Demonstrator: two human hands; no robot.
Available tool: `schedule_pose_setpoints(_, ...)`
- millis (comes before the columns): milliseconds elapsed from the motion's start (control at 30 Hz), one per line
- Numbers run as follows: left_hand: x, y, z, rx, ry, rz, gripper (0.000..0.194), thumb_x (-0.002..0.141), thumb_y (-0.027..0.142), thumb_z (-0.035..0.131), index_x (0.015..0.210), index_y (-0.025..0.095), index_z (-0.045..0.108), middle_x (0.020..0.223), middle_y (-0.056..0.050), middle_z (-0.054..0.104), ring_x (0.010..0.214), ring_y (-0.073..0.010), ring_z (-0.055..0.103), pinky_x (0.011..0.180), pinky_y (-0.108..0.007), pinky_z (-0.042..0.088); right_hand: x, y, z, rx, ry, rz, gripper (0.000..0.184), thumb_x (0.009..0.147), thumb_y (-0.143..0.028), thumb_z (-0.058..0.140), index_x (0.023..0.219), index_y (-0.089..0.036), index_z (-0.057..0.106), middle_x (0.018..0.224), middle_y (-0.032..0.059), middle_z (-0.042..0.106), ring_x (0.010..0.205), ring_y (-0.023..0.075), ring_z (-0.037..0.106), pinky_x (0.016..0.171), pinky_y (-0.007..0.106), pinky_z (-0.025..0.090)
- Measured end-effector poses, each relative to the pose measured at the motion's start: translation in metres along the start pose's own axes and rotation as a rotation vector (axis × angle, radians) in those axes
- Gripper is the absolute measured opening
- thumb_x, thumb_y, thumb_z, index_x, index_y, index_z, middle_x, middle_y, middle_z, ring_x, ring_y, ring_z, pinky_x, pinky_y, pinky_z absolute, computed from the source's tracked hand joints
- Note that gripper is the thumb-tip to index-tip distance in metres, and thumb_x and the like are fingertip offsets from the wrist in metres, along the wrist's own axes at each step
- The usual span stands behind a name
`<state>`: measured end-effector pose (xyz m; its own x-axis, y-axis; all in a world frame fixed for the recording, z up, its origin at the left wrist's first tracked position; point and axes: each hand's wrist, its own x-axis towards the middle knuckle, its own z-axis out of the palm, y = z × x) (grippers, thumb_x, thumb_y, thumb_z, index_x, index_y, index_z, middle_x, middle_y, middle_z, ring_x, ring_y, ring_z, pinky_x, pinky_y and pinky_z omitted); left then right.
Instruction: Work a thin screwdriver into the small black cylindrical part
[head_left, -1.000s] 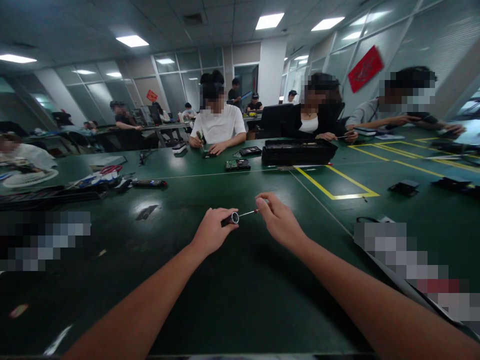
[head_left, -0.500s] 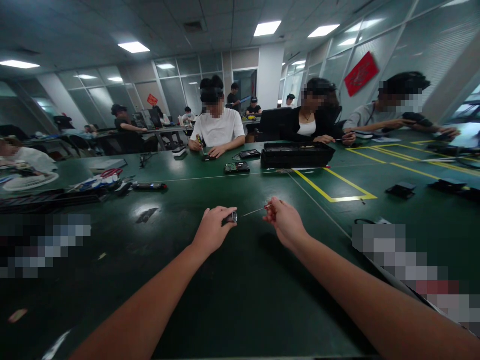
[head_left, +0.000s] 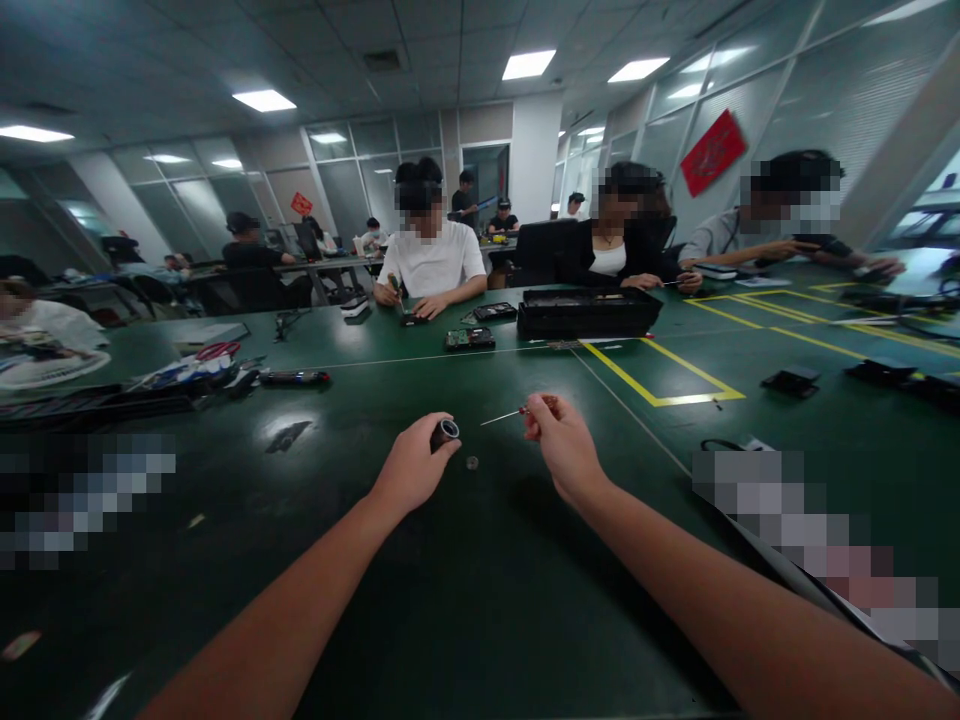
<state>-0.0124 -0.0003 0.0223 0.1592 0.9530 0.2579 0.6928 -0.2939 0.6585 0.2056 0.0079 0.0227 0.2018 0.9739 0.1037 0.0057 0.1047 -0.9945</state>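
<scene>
Centre frame, the left hand clasps a half-hidden black silver-rimmed cylinder. The right hand pinches a partly covered, red-handled metal screwdriver.

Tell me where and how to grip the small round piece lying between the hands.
Pinch the small round piece by opposite edges, probably best from above and the near side: it looks low on the table, with no visible handle, and the dark tube in the left hand and thin metal rod in the right hand lie beyond it.
</scene>
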Motion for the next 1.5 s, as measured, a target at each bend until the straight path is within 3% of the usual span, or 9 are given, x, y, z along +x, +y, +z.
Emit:
schedule_pose_setpoints(133,0.005,-0.002,-0.006,-0.187,-0.012,-0.085,0.049,0.096,0.035,0.048,0.143,0.024,0.044,0.121,-0.008,0.064,0.108,-0.0226,0.061,0.097,-0.04,0.046,-0.001,-0.002,-0.001,0.004,-0.009,-0.015,0.025,0.091,-0.047,0.055,0.092,-0.022,0.061,0.081,0.0031,0.061,0.07,0.0178,0.057,0.066,0.033,0.049)
schedule_pose_setpoints(200,0.005,-0.001,-0.007,-0.219,-0.046,-0.103,0.045,0.095,0.041,0.048,0.136,0.023,0.048,0.11,-0.007,0.065,0.096,-0.0214,0.062,0.087,-0.037,0.049,-0.001,-0.002,-0.001,0.0,-0.015,-0.029,0.025,0.091,-0.047,0.055,0.093,-0.023,0.061,0.081,0.0032,0.061,0.07,0.0181,0.057,0.065,0.033,0.048)
schedule_pose_setpoints(400,0.0,0.011,-0.007,0.043,-0.139,-0.022,0.026,0.093,0.044,0.054,0.102,0.021,0.064,0.1,-0.005,0.064,0.091,-0.022,0.06,0.079,-0.034,0.047,-0.001,0.001,0.0,0.003,-0.02,-0.045,0.027,0.091,-0.048,0.055,0.093,-0.022,0.061,0.079,0.0022,0.06,0.07,0.0175,0.056,0.064,0.032,0.047)
schedule_pose_setpoints(533,-0.005,0.01,-0.001,0.25,-0.246,0.128,0.029,0.097,0.035,0.045,0.107,0.026,0.07,0.108,-0.006,0.062,0.097,-0.0224,0.06,0.082,-0.035,0.047,0.001,0.004,0.001,0.028,-0.01,-0.065,0.027,0.089,-0.048,0.057,0.092,-0.022,0.061,0.078,0.0016,0.059,0.069,0.0167,0.055,0.064,0.031,0.046)
schedule_pose_setpoints(700,-0.006,0.006,0.013,0.439,-0.31,0.142,0.036,0.093,0.043,0.053,0.123,0.029,0.068,0.107,-0.007,0.062,0.093,-0.0253,0.062,0.076,-0.035,0.049,0.001,0.006,0.003,0.042,-0.008,-0.074,0.029,0.087,-0.05,0.058,0.093,-0.021,0.061,0.077,0.0009,0.06,0.068,0.0165,0.055,0.063,0.031,0.045)
schedule_pose_setpoints(900,-0.002,0.008,0.015,0.457,-0.287,0.157,0.029,0.094,0.038,0.049,0.105,0.026,0.073,0.098,-0.007,0.067,0.087,-0.0249,0.063,0.072,-0.034,0.048,0.0,0.003,0.003,0.024,-0.011,-0.059,0.029,0.087,-0.05,0.057,0.092,-0.022,0.062,0.077,0.0016,0.061,0.069,0.0174,0.056,0.064,0.032,0.045)
schedule_pose_setpoints(1200,-0.001,-0.004,-0.04,-0.32,-0.307,-0.276,0.031,0.089,0.043,0.054,0.104,0.018,0.066,0.09,-0.005,0.067,0.058,-0.0116,0.053,0.05,-0.022,0.036,-0.001,0.004,0.001,0.066,-0.045,-0.035,0.028,0.088,-0.049,0.057,0.093,-0.022,0.062,0.078,0.0013,0.059,0.069,0.0171,0.054,0.063,0.031,0.044)
schedule_pose_setpoints(1367,-0.02,-0.022,-0.084,-0.721,0.001,-0.461,0.018,0.087,0.033,0.057,0.093,0.017,0.063,0.08,-0.001,0.058,0.059,-0.0101,0.05,0.045,-0.018,0.034,-0.002,0.001,0.003,0.073,-0.034,-0.029,0.027,0.087,-0.048,0.059,0.091,-0.022,0.062,0.077,0.0016,0.059,0.069,0.0171,0.053,0.064,0.032,0.043)
schedule_pose_setpoints(1500,-0.046,-0.049,-0.126,-0.807,0.26,-0.58,0.016,0.093,0.02,0.048,0.087,0.018,0.062,0.075,0.003,0.055,0.059,-0.0077,0.047,0.05,-0.015,0.038,-0.004,-0.001,0.004,0.072,-0.04,-0.029,0.026,0.088,-0.046,0.058,0.091,-0.021,0.061,0.077,0.0013,0.059,0.069,0.0166,0.053,0.065,0.031,0.043)
